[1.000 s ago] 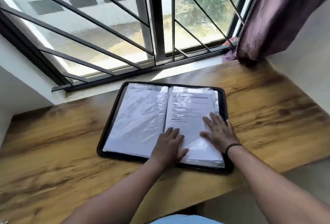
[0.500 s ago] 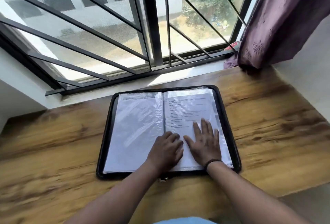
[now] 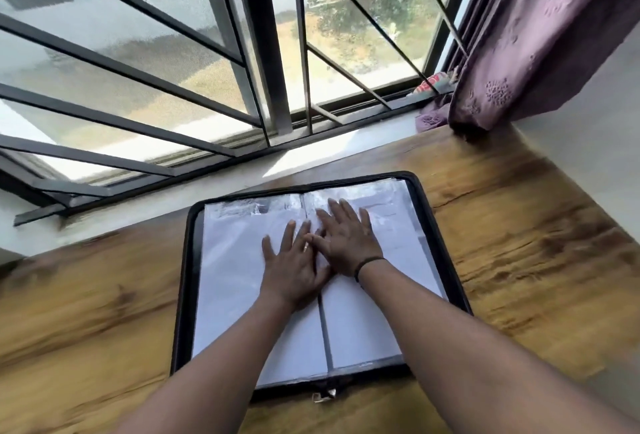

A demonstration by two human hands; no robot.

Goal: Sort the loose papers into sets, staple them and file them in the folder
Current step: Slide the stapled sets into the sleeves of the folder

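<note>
Head view, folder: the folder (image 3: 313, 281) is lying open on the desk (image 3: 519, 260), near the window sill, both pages showing glossy plastic sleeves with white sheets inside.
Head view, left hand: the left hand (image 3: 292, 262) is pressing flat on the left page beside the spine, fingers straight and spread, holding nothing.
Head view, right hand: the right hand (image 3: 346, 238) is lying flat on the right page, fingers straight, its thumb side touching or overlapping the left hand's fingers; it too is holding nothing.
Risk, sleeves: the plastic looks slick, so a sliding palm is likely wrinkling a sleeve or pushing a sheet askew in its pocket.
Risk, folder: pressing near the spine with both hands could be shifting the whole folder toward the near desk edge, where the zip pull (image 3: 323, 395) is already hanging close.
Risk, task: no stapler or loose papers are showing, so a set may be getting filed unstapled; that is a guess.
Hidden: the spine's middle stretch and the sheets under the palms are covered.
Hard to make out: print on the pages is blurred, and glare is washing out the sleeve tops; staples cannot be told.
Cut off: the desk's left and near parts are running out of frame.
</note>
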